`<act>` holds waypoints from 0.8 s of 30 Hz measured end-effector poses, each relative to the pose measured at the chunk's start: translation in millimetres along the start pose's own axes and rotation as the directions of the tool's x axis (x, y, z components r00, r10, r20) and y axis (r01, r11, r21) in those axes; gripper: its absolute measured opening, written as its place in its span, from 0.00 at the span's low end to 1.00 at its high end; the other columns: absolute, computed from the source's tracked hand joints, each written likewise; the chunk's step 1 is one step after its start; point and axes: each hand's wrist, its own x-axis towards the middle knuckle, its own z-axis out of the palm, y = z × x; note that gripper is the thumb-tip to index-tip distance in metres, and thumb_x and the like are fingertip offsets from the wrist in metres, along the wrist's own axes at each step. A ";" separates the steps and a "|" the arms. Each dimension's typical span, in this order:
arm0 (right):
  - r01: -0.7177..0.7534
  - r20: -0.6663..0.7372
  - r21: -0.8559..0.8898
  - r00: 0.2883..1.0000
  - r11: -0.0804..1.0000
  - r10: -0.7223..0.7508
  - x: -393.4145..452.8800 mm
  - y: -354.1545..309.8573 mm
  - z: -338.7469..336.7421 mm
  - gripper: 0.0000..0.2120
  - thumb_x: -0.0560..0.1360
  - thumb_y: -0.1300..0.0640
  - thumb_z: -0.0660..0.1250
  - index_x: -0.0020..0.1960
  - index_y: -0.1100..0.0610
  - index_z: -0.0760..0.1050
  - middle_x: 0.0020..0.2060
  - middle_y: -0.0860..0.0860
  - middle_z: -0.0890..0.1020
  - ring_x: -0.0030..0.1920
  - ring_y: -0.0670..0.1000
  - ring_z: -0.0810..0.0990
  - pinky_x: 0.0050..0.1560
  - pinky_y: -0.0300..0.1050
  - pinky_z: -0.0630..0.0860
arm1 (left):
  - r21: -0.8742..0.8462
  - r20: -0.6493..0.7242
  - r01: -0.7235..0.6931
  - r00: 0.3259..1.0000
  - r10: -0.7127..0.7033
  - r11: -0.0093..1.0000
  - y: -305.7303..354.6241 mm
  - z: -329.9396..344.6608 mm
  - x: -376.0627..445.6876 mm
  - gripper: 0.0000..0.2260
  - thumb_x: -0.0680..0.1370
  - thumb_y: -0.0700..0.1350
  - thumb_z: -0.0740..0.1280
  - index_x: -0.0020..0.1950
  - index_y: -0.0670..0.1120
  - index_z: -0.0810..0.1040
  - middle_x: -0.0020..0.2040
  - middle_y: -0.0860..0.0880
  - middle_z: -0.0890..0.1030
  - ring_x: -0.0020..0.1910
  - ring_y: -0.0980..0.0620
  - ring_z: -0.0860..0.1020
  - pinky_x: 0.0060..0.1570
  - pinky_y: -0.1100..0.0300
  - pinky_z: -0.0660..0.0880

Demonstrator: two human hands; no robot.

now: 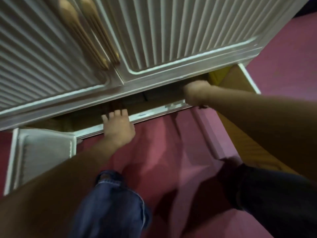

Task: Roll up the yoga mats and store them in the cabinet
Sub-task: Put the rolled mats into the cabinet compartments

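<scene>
White cabinet [171,69] low compartment open; my left hand [118,127] flat, fingers straight, my right hand [195,95] reaching inside, grip blurred so can't tell, probably seating mats, none visible.

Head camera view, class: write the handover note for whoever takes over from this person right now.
Left hand: open, fingers straight, reaching over the sill into the cabinet's open lower compartment.
Right hand: further inside the same compartment; blurred, grip unclear.
Lower doors swung open; upper doors closed.
Mats: none clearly visible; something dark lies in the compartment, unidentifiable.
Done: cannot confirm any mat is stored.
Left: check inside, finish stowing, close the doors.
</scene>
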 end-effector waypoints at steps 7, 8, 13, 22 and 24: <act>0.051 -0.426 0.172 0.904 0.984 0.028 -116.7 4.0 52.6 0.25 0.76 0.57 0.64 0.72 0.52 0.69 0.75 0.53 0.65 0.80 0.55 0.52 0.74 0.55 0.58 | 0.146 0.124 -0.075 0.991 0.057 0.986 -55.9 -12.8 -142.3 0.29 0.79 0.62 0.60 0.77 0.49 0.68 0.81 0.44 0.59 0.82 0.42 0.51 0.78 0.38 0.46; 0.058 -0.498 0.206 0.866 0.977 0.053 -133.7 7.6 48.5 0.25 0.75 0.58 0.63 0.72 0.53 0.70 0.75 0.53 0.66 0.80 0.56 0.52 0.75 0.55 0.58 | 0.104 0.116 -0.003 0.993 -0.010 0.995 -70.3 -20.9 -160.5 0.28 0.79 0.61 0.60 0.75 0.49 0.70 0.78 0.44 0.65 0.80 0.43 0.58 0.78 0.40 0.53; -0.082 -0.487 0.480 0.804 0.873 0.343 -205.9 22.0 54.4 0.25 0.72 0.60 0.63 0.69 0.55 0.69 0.71 0.56 0.68 0.77 0.59 0.58 0.72 0.60 0.63 | -0.099 0.116 0.286 0.955 -0.274 0.953 -111.7 -29.1 -258.0 0.29 0.76 0.66 0.63 0.67 0.46 0.75 0.66 0.44 0.76 0.67 0.42 0.73 0.67 0.46 0.69; -0.340 0.068 0.863 0.811 0.373 0.581 -238.2 7.8 111.8 0.50 0.75 0.46 0.73 0.82 0.59 0.43 0.76 0.66 0.60 0.74 0.69 0.64 0.73 0.64 0.65 | -0.531 0.252 0.690 0.683 -0.686 0.492 -134.2 -45.3 -326.0 0.35 0.73 0.54 0.71 0.75 0.44 0.62 0.74 0.41 0.66 0.73 0.40 0.65 0.71 0.47 0.63; -0.304 0.007 0.862 0.807 0.405 0.591 -240.9 7.1 103.3 0.45 0.77 0.49 0.70 0.81 0.62 0.47 0.74 0.67 0.64 0.72 0.69 0.67 0.71 0.62 0.67 | -0.543 0.254 0.717 0.637 -0.728 0.438 -144.9 -48.8 -323.3 0.38 0.72 0.53 0.72 0.77 0.44 0.60 0.74 0.40 0.64 0.74 0.40 0.64 0.72 0.46 0.63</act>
